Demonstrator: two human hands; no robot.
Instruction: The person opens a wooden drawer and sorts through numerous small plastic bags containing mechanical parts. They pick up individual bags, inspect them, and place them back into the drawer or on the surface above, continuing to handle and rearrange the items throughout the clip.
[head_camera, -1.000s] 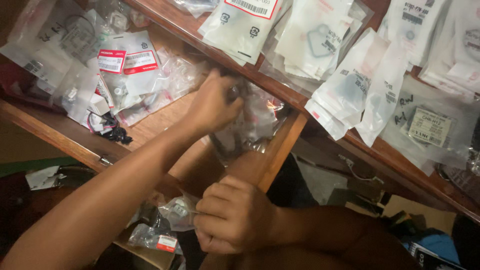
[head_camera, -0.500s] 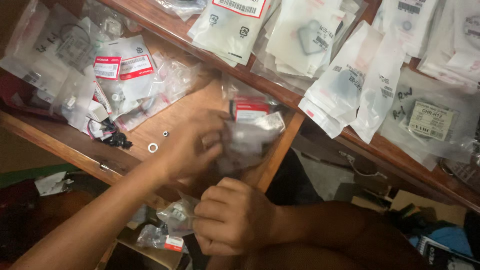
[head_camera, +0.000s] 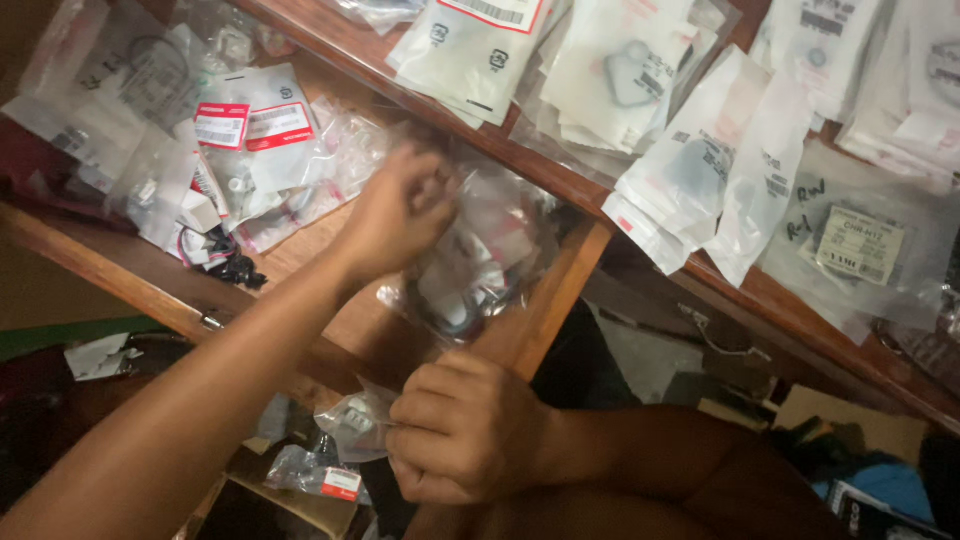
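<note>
Now my left hand (head_camera: 400, 212) is closed on a clear plastic bag (head_camera: 480, 262) of small parts, at the right end of the wooden shelf (head_camera: 130, 275).

My fingers pinch the top of this bag, and it hangs against the upright wooden board (head_camera: 545, 305); the picture is blurred there, so I cannot tell what parts are inside. My right hand (head_camera: 465, 432), lower and nearer to me, is curled shut on a small packet (head_camera: 352, 420). Just below it lies another packet with a red label (head_camera: 335, 482). To the left on the shelf lie many clear packets (head_camera: 250, 135) with red labels, and white packets (head_camera: 690, 150) lean on the upper shelf.
</note>
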